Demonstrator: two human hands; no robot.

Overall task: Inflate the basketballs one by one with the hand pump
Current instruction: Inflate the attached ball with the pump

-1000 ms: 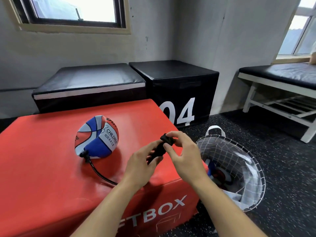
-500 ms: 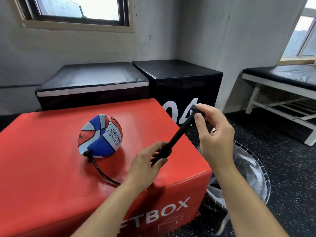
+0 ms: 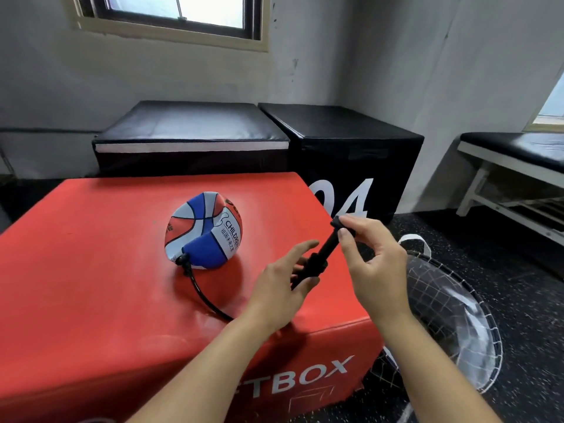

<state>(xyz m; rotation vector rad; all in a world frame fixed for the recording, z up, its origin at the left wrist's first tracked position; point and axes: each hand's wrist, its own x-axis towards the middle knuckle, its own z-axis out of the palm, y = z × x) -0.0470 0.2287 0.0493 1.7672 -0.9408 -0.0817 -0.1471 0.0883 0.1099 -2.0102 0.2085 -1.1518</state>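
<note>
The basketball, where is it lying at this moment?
In the head view, the basketball lies half-flat on the red box, left of both hands, joined to the black hose.

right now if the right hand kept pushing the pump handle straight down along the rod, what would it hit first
Most likely the left hand, which is wrapped around the pump body at the rod's lower end. The right hand pinches the handle at the top, and only bare rod shows between them; depth is hard to judge.
</note>
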